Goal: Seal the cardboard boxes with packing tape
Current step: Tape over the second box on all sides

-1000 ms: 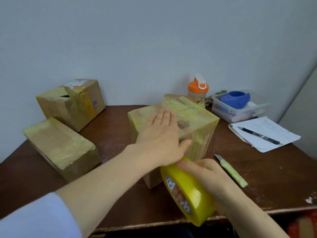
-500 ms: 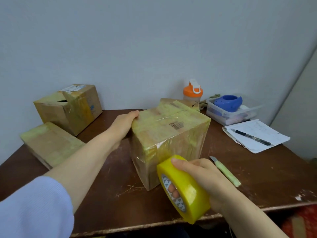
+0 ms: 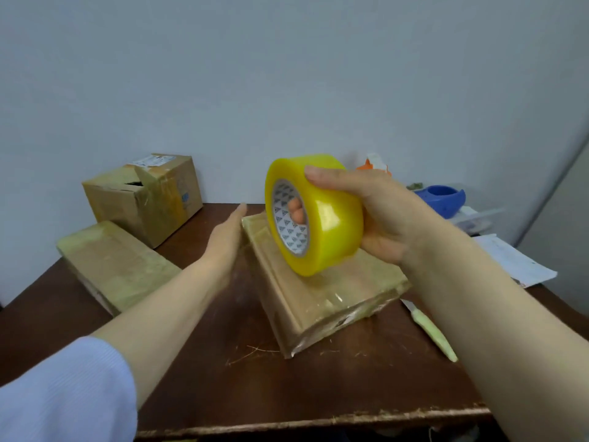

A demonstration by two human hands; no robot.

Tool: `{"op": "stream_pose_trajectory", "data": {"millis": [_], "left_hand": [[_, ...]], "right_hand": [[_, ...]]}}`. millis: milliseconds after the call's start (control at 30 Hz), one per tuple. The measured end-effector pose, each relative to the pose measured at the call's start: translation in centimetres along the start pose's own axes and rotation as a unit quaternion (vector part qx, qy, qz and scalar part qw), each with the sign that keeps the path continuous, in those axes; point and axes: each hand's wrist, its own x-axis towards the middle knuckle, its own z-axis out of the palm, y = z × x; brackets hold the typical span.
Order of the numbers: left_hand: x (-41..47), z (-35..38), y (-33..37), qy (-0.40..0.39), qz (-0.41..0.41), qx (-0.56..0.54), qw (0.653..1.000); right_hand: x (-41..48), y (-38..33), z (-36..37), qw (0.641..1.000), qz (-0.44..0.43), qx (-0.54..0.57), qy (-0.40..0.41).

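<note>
Head view: looks down on a brown counter (image 3: 191, 362) against a pale wall, with both arms reaching in.
flat box (image 3: 118, 266): far left, lying low on the counter. Its top and sides shine with tape, so it looks sealed.
back box (image 3: 143, 199): behind the flat box, near the wall. A top flap is bent and a dark gap shows, so I judge it is not yet sealed.
left hand (image 3: 223, 244): holds nothing. Its fingers (image 3: 239, 212) are straight and together, laid flat against the left side of the mid box.
mid box (image 3: 318, 282): in the centre of the counter, its upper face and near edges glossy with tape. The underside is hidden.
tape (image 3: 314, 215): a yellow roll held up over the mid box. I cannot tell whether its lower edge touches the box, and no loose strip shows.
right hand (image 3: 376, 212): grips the tape, with the thumb over the outer band and the fingers (image 3: 294, 210) curled through the core.
knife (image 3: 430, 330): on the counter just right of the mid box, untouched.
progress: the flat box seems finished and the mid box is well wrapped and likely on a late pass. The back box is probably what remains.
</note>
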Motion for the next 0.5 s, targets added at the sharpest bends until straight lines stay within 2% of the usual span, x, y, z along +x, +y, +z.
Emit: {"op": "stream_pose_trajectory", "data": {"millis": [67,133,333,400,500], "left_hand": [[0.1,0.1,0.5,-0.019,0.026,-0.021,0.999],[0.3,0.4,0.3,-0.006,0.042,-0.010,0.999],[1.4,0.7,-0.6,0.077,0.072,0.140,0.985],[1.5,0.7,-0.2,0.085,0.075,0.152,0.982],[1.8,0.5,0.1,0.080,0.074,0.227,0.968]], "right_hand": [[2.2,0.2,0.6,1.000,0.006,-0.006,0.028],[3.8,0.8,1.0,0.999,0.008,-0.003,0.050],[4.8,2.9,1.2,0.997,0.000,-0.016,0.071],[4.5,2.5,1.5,0.997,-0.003,-0.023,0.079],[3.2,1.3,1.8,0.993,-0.010,-0.059,0.105]]}}
